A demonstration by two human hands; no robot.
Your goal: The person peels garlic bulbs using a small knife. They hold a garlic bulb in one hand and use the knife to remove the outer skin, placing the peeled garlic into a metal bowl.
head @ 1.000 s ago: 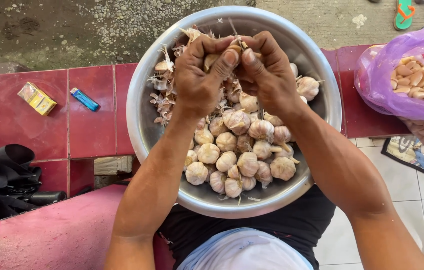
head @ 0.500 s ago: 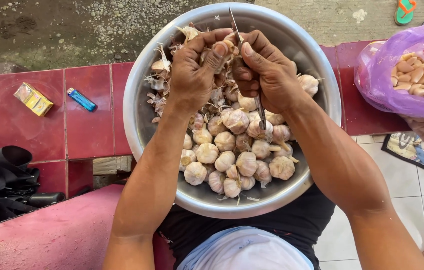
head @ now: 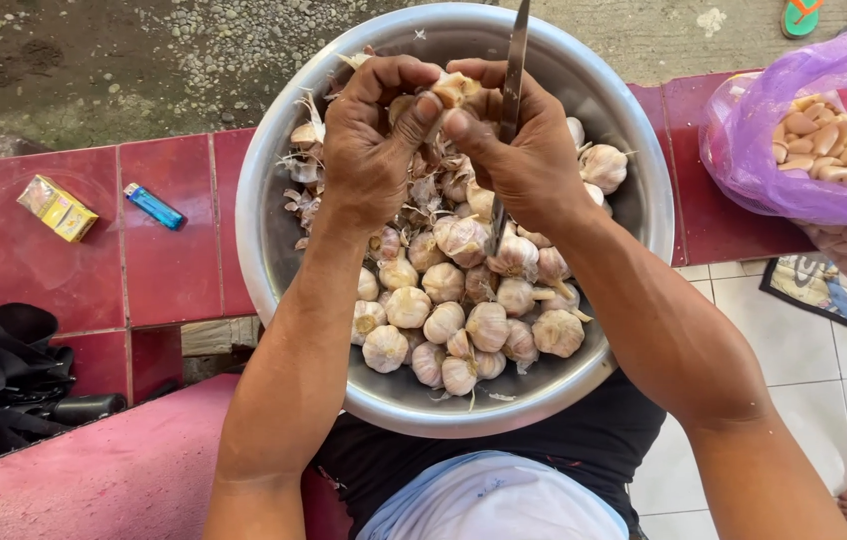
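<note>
A: What do the hands hold?

B: The left hand (head: 373,140) pinches a garlic clove (head: 455,88) between thumb and fingers, over the far side of the metal bowl (head: 273,240). The right hand (head: 513,150) is clenched around a knife (head: 511,90), and its thumb also touches the clove. The blade points away from the person, past the bowl rim, and the handle end shows under the palm.

A: And where is the rest of the garlic?

B: Whole garlic bulbs (head: 463,320) lie heaped in the near half of the bowl, and dry skins (head: 308,170) lie on the left side under the left hand. The bowl rests on the person's lap.

A: What is around it?

B: On the red tiled ledge (head: 173,270) to the left lie a small yellow box (head: 58,208) and a blue lighter (head: 153,205), near each other but apart. To the right, a purple plastic bag (head: 773,150) holds peeled cloves (head: 828,140)
</note>
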